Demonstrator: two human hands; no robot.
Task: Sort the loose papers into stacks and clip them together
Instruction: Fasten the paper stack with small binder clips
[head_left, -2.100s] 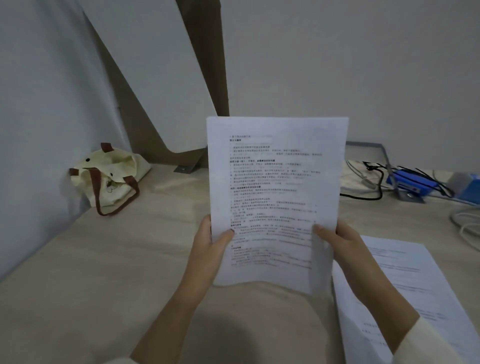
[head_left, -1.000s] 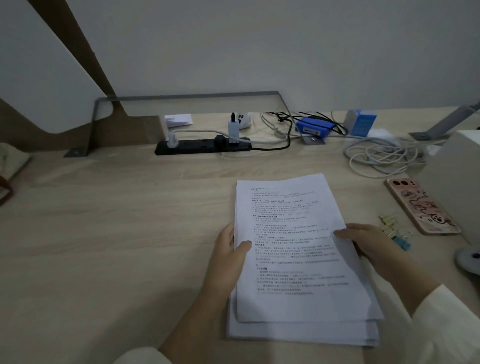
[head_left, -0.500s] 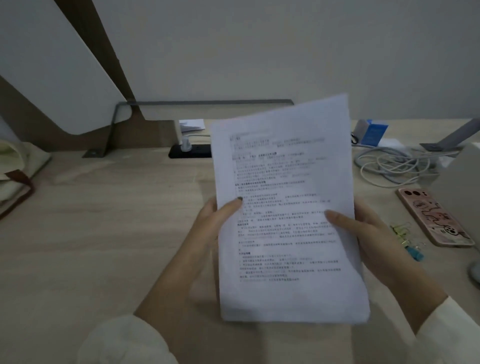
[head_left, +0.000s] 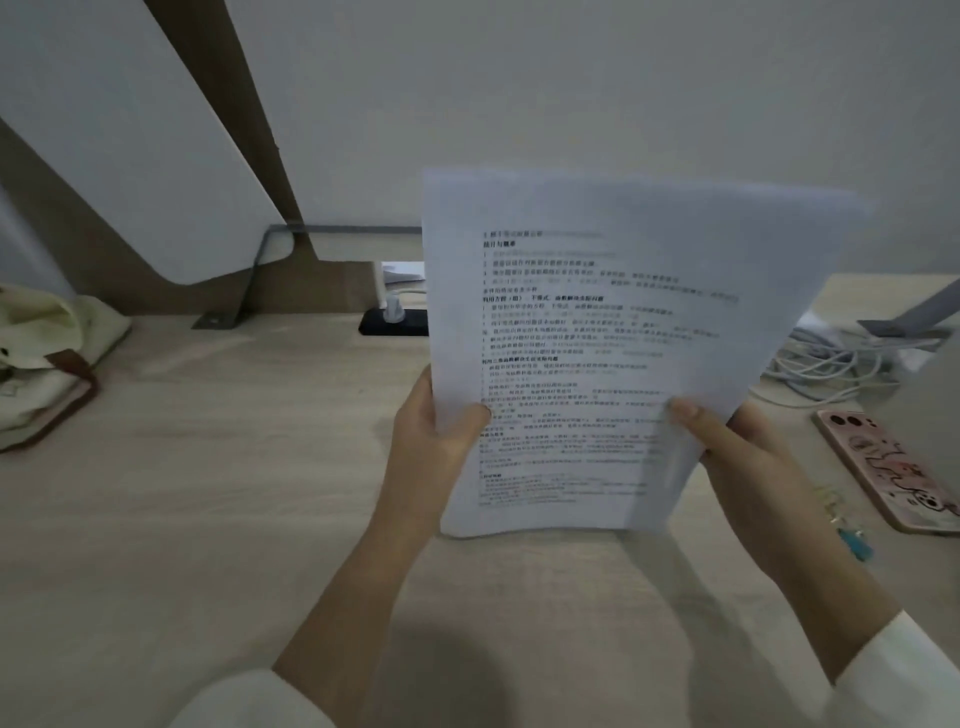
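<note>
– Pale wood desk runs under you, with a plain grey wall behind it. What are you holding?

– You are holding the papers up in front of you, off the desk, with the printed side facing you. The words are too blurry to read.

– How do your hands hold them?

– Your left hand pinches the left edge of the papers, thumb on the front, fingers tucked behind. Your right hand pinches the right edge low down in the same way. The top right corner of the papers bends back a bit.

– What is beside the papers?

– To the right of the papers, a phone in a pink picture case lies flat on the desk. Between the phone and the papers, just by your right wrist, lie some small clips, yellow ones and a blue one. Behind the papers on the right is a heap of white cables. A black power strip peeks out from behind the left edge of the papers. Far to the left of the papers sits a cream bag with brown straps.
</note>
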